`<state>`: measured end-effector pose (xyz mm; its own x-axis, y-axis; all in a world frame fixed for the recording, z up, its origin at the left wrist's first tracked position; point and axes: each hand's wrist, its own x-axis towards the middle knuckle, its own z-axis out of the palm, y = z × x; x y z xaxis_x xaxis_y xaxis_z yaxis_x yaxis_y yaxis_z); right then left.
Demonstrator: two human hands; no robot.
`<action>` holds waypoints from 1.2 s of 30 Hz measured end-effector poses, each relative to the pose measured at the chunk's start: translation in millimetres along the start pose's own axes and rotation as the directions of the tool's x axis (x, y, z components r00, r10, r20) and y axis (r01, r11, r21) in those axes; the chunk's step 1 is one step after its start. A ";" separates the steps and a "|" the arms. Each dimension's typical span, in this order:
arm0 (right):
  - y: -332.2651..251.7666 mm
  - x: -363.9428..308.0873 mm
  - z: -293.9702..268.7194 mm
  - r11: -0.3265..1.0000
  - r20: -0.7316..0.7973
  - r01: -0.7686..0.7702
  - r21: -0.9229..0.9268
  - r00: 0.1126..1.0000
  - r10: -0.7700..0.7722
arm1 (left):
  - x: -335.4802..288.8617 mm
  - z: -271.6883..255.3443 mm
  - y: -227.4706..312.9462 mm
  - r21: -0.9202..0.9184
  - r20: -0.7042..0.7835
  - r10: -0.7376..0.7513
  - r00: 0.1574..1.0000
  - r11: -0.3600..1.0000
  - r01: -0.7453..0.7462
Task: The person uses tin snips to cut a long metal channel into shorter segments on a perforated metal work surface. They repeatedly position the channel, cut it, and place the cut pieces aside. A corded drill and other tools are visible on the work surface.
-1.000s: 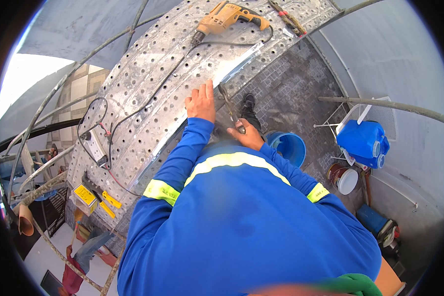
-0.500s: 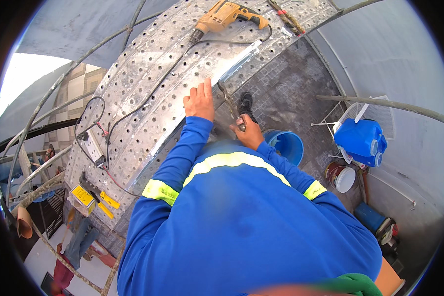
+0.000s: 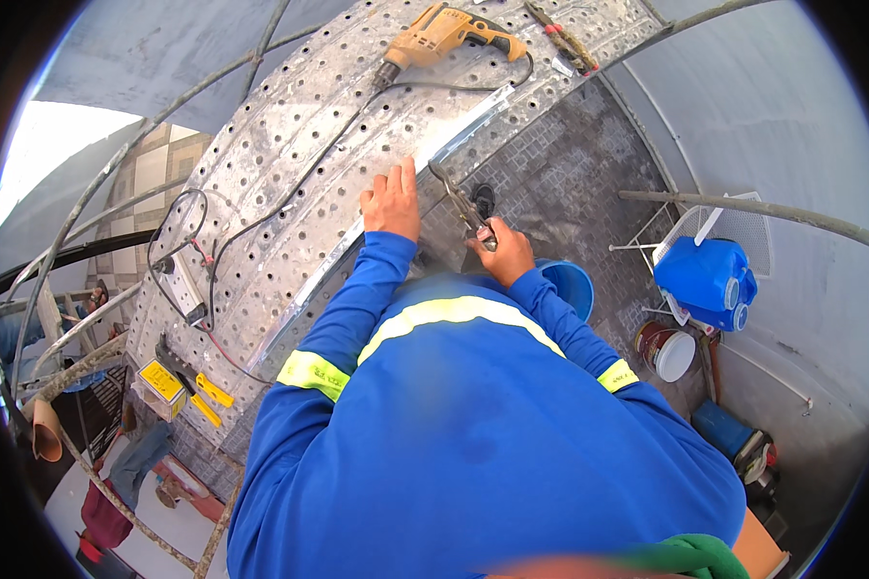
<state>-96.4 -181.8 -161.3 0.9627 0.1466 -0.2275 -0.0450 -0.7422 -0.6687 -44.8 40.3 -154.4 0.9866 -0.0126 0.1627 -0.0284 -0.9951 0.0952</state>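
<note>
Gripped in the right hand [image 3: 500,253] is a pair of pliers [image 3: 462,206], the fingers wrapped tight round the handles near the wrist while the metal head reaches up and to the left from the fist. The tip of the pliers meets the near edge of the perforated metal platform [image 3: 290,183], just beside a thin bright strip [image 3: 473,121] that runs along that edge. The left hand [image 3: 392,201] lies flat and open on the platform, palm down, fingers spread, holding nothing, just left of the pliers' head; the two hands are near each other but apart.

At the far edge of the platform lies a yellow power drill [image 3: 444,32], its black cord [image 3: 290,198] trailing down across the holes to a white socket block [image 3: 183,288] near the left edge. Yellow-handled tools [image 3: 203,398] rest at the platform's near left corner. Below the right hand stands a blue bucket [image 3: 572,286], with a blue jug [image 3: 707,280] and an open paint tin [image 3: 668,351] further right on the grey floor.
</note>
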 end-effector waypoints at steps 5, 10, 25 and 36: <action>17.4 8.6 1.9 0.875 0.329 -0.270 0.402 0.934 0.138 | 0.2 1.3 -1.9 -0.027 0.002 0.002 1.000 1.000 -0.002; 31.5 26.3 4.9 0.877 -0.106 0.178 0.446 0.984 -0.146 | -2.1 -1.2 -3.6 -0.040 0.015 0.007 1.000 0.999 -0.006; 71.7 321.8 -245.1 0.848 -0.251 -0.235 -0.476 0.960 0.125 | 20.4 -17.0 -38.5 -0.342 0.070 0.000 0.998 0.940 0.024; 90.7 413.8 -255.8 0.644 -0.117 -0.024 -0.765 0.988 -0.102 | 39.5 -63.3 -88.5 -0.708 0.703 0.325 0.633 0.232 0.667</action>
<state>366.2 -355.7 -135.0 0.9868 0.1443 -0.0738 0.1523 -0.9814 0.1165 -13.5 134.1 -94.3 0.7284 -0.4001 -0.5562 0.5377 -0.1695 0.8260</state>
